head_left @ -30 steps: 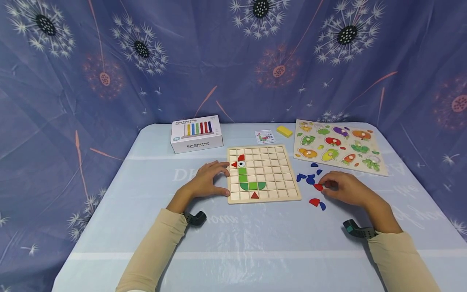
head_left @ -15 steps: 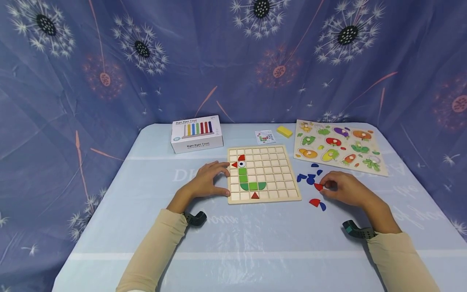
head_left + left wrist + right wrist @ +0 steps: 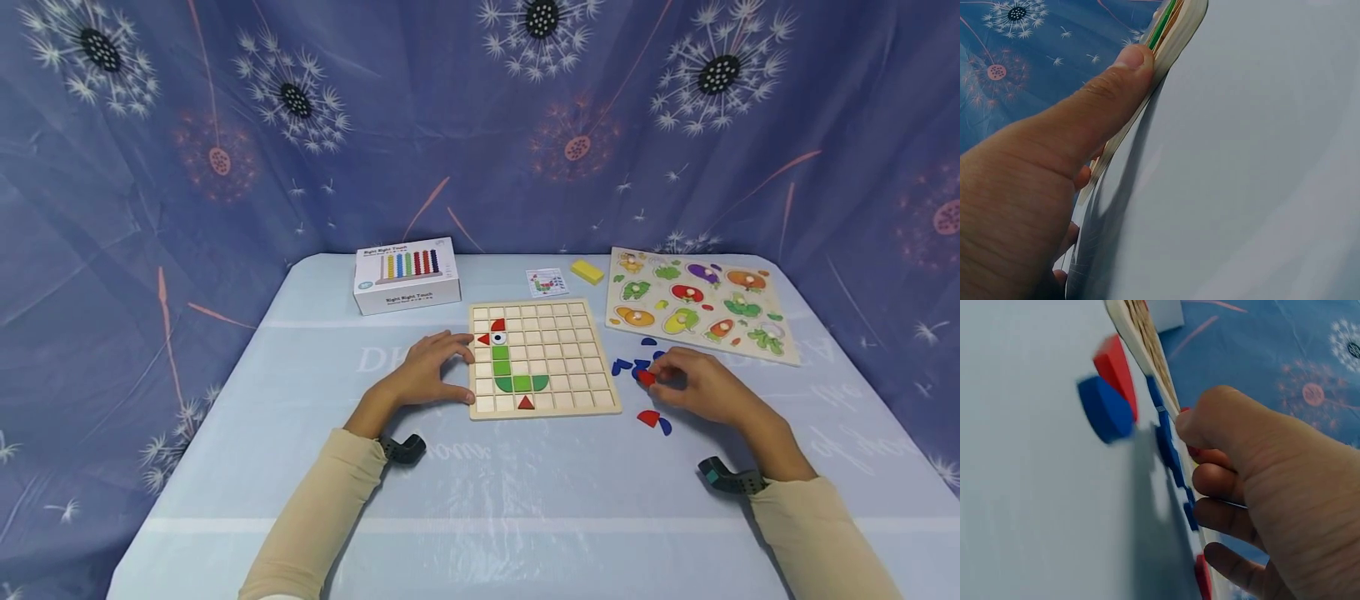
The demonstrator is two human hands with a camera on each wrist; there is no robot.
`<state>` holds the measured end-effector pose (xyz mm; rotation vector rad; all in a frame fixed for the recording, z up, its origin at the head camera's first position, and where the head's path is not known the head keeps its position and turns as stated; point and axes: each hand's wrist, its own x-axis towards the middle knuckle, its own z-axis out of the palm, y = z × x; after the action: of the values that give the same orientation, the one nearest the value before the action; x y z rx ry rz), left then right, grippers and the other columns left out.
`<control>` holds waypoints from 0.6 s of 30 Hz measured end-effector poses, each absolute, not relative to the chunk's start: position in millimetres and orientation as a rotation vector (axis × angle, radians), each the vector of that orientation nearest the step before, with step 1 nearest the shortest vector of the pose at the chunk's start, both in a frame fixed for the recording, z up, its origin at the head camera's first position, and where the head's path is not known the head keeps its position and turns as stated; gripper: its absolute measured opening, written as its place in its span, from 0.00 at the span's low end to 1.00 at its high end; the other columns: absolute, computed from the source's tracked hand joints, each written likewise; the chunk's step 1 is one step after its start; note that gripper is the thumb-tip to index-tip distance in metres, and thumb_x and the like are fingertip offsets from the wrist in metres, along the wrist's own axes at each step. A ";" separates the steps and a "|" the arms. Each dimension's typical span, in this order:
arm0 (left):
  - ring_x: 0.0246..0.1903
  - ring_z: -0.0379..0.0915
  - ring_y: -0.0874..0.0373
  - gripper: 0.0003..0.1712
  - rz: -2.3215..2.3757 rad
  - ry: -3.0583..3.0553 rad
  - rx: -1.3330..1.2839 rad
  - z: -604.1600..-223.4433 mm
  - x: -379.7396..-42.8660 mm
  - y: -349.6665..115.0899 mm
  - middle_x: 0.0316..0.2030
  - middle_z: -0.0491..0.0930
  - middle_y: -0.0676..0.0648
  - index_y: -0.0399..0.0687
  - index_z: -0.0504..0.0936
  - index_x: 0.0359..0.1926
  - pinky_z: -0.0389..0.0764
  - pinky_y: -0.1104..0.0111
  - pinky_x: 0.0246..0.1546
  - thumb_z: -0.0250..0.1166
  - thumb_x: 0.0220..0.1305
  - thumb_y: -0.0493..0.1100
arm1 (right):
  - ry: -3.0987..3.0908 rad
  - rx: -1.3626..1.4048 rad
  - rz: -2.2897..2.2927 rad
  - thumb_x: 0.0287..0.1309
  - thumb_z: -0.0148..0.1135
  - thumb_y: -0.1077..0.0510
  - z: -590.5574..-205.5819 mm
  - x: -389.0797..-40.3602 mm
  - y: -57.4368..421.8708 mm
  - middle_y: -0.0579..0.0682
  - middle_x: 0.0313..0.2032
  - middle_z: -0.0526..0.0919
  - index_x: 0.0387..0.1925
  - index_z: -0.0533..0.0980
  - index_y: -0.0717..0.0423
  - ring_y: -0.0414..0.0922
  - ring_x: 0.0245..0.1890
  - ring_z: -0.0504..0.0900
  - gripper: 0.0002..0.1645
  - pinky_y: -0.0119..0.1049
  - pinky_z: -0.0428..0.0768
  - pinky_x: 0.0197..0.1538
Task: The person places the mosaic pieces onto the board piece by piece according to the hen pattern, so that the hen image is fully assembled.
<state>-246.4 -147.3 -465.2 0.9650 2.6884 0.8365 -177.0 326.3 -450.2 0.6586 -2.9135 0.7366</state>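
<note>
In the head view my left hand (image 3: 427, 369) rests against the left edge of a wooden grid board (image 3: 570, 404), thumb and fingers spread along it. The left wrist view shows that thumb (image 3: 1094, 103) straight against the rim. Green, red and eye-marked tiles form a bird-like figure on the board, with a red triangle (image 3: 526, 402) at its bottom row. To the board's right, my right hand (image 3: 697, 385) pinches a red quarter-round piece (image 3: 645, 378) above loose blue pieces (image 3: 622, 367). Nearer the front lie another red piece (image 3: 648, 418) and a blue one (image 3: 665, 426), touching.
A white toy box (image 3: 407, 283) stands at the back left. A picture card (image 3: 547, 282) and a yellow block (image 3: 587, 271) lie behind the grid board. The vegetable puzzle board (image 3: 660, 300) occupies the back right. A patterned curtain (image 3: 450, 125) hangs behind the table.
My right hand, pinching the red piece, has shifted slightly left and now covers part of the blue pieces. My left hand keeps its place at the board's edge.
</note>
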 end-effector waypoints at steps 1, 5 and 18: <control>0.76 0.43 0.42 0.34 0.835 2.687 0.963 -465.3 -246.3 -147.1 0.75 0.61 0.52 0.61 0.76 0.53 0.42 0.44 0.72 0.79 0.49 0.65 | -2.910 0.662 0.747 0.51 0.78 0.61 -450.9 -177.8 324.0 0.40 0.34 0.80 0.41 0.82 0.52 0.41 0.36 0.77 0.15 0.33 0.82 0.43; 0.76 0.43 0.42 0.34 0.839 2.688 0.964 -466.2 -246.7 -147.1 0.75 0.61 0.53 0.61 0.76 0.53 0.42 0.44 0.72 0.79 0.49 0.65 | -2.914 0.671 0.775 0.52 0.78 0.60 -451.7 -181.6 313.9 0.41 0.35 0.80 0.42 0.83 0.53 0.41 0.37 0.77 0.16 0.33 0.82 0.43; 0.76 0.43 0.43 0.34 0.841 2.691 0.939 -466.0 -246.9 -146.2 0.75 0.61 0.54 0.63 0.76 0.53 0.42 0.44 0.72 0.78 0.49 0.65 | -2.821 0.885 0.885 0.54 0.77 0.61 -446.3 -205.2 274.2 0.43 0.33 0.79 0.42 0.81 0.51 0.43 0.34 0.76 0.14 0.34 0.78 0.36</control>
<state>-246.9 -146.2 -466.0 0.9388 2.6910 0.8408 -205.2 274.2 -446.3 0.8854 -2.8213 0.8854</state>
